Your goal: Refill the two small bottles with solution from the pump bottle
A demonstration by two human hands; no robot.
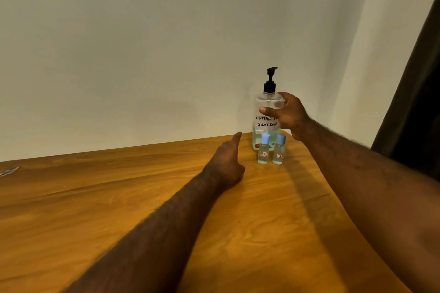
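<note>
While your right grip (288, 114) wraps around the pump bottle (266, 126), your left grip (226, 162) holds nothing. The pump bottle stands upright at the far end of the wooden surface (119, 197), close to the white wall (166, 43). Your right fingers go round the clear top part of the bottle. Your thumb (264, 110) lies across the front, just above the paper label. The label has hand-written words, and you can read "SOLUTION" on it. The pump on top is black. Pale blue-green liquid fills only the low part of the bottle.

Two little bottles stand just in front of the pump bottle, side by side and close together. The left small bottle (263, 150) and the right small bottle (279, 150) both stand upright. Each has a light blue cap on, a tiny label and pale liquid inside.

Your left grip is low by the surface, to the left of the small bottles and not touching them. Its first finger sticks out straight toward the wall, and its other fingers are curled in. You cannot tell if it rests on the wood. A dark curtain (414, 102) hangs at the right edge.
</note>
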